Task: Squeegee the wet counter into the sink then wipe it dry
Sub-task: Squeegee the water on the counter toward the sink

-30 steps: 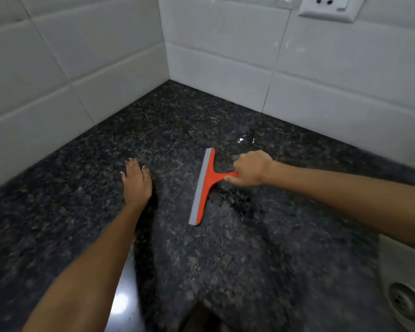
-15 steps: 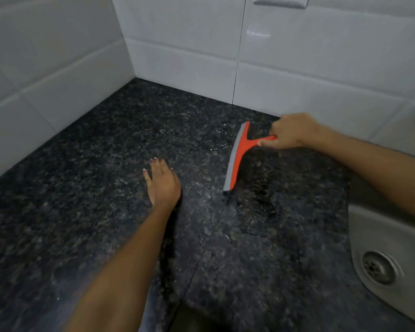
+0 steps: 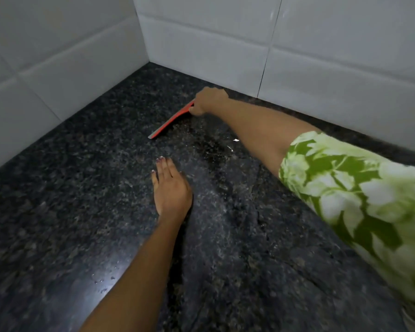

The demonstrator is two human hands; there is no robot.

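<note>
An orange squeegee (image 3: 171, 122) with a grey rubber blade lies edge-down on the dark speckled granite counter (image 3: 82, 200), near the back corner of the tiled walls. My right hand (image 3: 207, 100) grips its handle, the arm stretched far forward across the counter. My left hand (image 3: 170, 188) rests flat on the counter in the middle, fingers straight and together, a short way in front of the blade's near end. Wet streaks and a few shining drops (image 3: 233, 143) lie on the stone to the right of the blade. The sink is out of view.
White tiled walls (image 3: 58, 56) close off the counter on the left and at the back and meet in a corner just beyond the squeegee. A green-and-white patterned sleeve (image 3: 357, 195) covers my right upper arm at the right edge.
My right hand has carried the squeegee away from the sink side toward the back corner. The view has swung left, so the sink has dropped out of sight. My left hand stays flat.
</note>
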